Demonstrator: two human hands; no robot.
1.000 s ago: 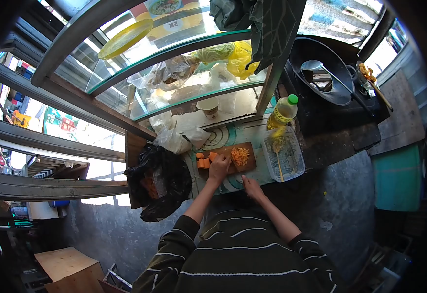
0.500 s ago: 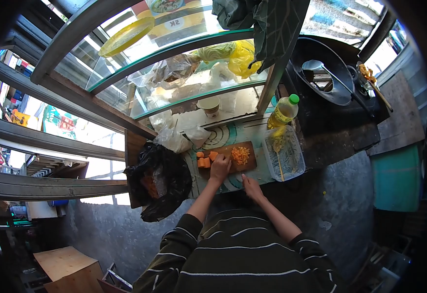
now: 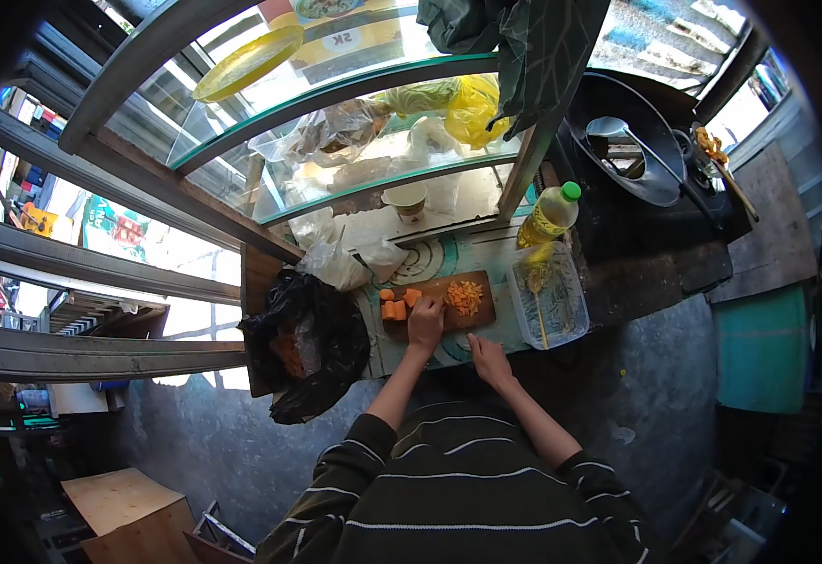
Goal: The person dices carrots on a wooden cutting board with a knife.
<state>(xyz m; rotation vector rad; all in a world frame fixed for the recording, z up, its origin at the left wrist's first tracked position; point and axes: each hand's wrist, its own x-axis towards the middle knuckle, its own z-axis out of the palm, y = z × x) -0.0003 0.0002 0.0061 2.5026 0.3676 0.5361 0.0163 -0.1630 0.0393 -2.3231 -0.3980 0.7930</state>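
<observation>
A brown wooden cutting board [image 3: 482,326] lies on the patterned counter in front of me. On its left part sit several carrot chunks [image 3: 394,310]; a heap of small diced carrot [image 3: 465,297] lies on the right part. Between them my left hand [image 3: 425,324] is closed, its fingertips pressed down on a carrot piece that they mostly cover. My right hand [image 3: 491,361] is curled at the board's near edge, with its thumb side toward the board. What it grips is hidden; no blade can be made out.
Right of the board stand a clear plastic tub [image 3: 564,321] with a yellow-smeared utensil and a green-capped oil bottle [image 3: 549,214]. A black plastic bag [image 3: 336,324] is at the left. A glass display case [image 3: 383,193] rises behind, and a wok [image 3: 651,179] sits at the back right.
The whole view has shifted very slightly. Both hands keep nearly the same places at the board, and the carrot pieces look unchanged.
</observation>
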